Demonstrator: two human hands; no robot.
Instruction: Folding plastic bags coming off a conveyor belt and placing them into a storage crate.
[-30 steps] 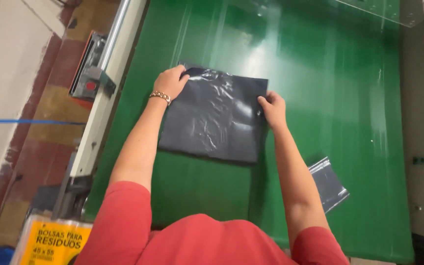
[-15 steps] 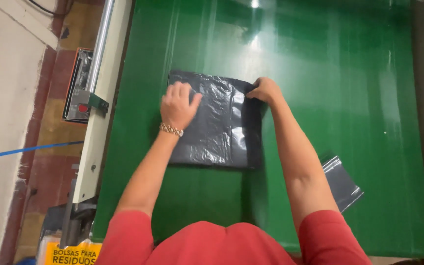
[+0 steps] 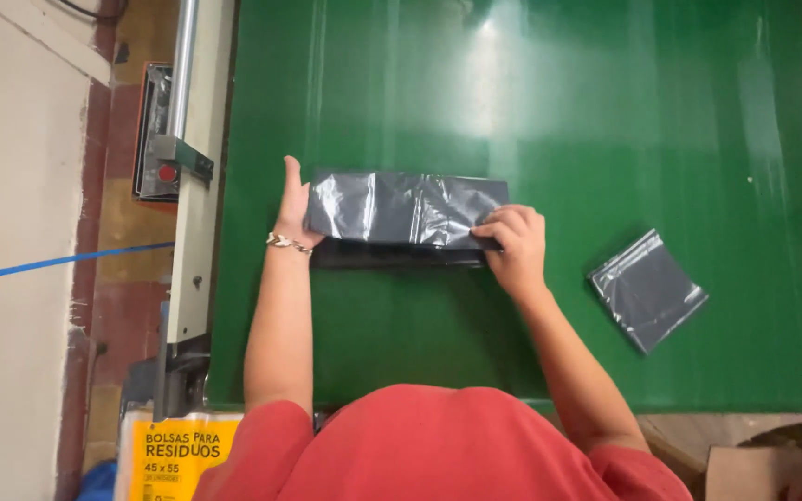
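Pinching grey plastic bag (image 3: pixel 406 218) on green table (image 3: pixel 605 139) — right hand (image 3: pixel 512 243) clamped, left hand (image 3: pixel 295 199) flat, fingers apart

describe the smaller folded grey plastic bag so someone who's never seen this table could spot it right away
Start at the green table and go to its right side, near the front edge. The small grey bag lies there alone, a tilted square off to the right of the right hand. Unlike the long folded bag under both hands, nobody touches it.
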